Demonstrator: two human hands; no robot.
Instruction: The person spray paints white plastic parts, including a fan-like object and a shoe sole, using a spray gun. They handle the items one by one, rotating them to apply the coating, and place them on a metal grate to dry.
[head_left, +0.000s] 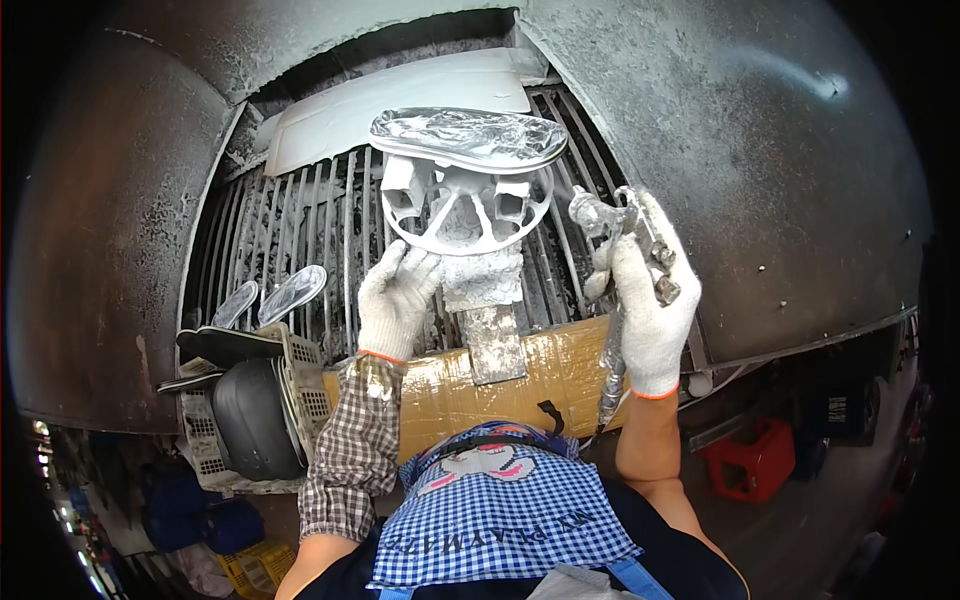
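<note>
A shoe sole (468,138) with a wrinkled silver top and a pale rim lies across white-coated blocks on a round spoked turntable (432,241). At the near left of its ring is my left hand (393,300), in a white knit glove. Its fingers are stretched out, with the tips at the ring's edge. My right hand (656,315), gloved too, is wrapped around a metal spray gun (607,217) crusted with grey-white residue. The gun's front end points up and left, to the right of the turntable and apart from the sole. A hose hangs below it.
Metal bars (335,215) form a grate under the turntable, between booth walls. A white sheet (330,115) lies behind. Taped brown cardboard (425,400) runs along the front. At left stands a crate (312,370) with dark soles; two shiny soles (292,293) are beyond it. A red stool (752,460) is at right.
</note>
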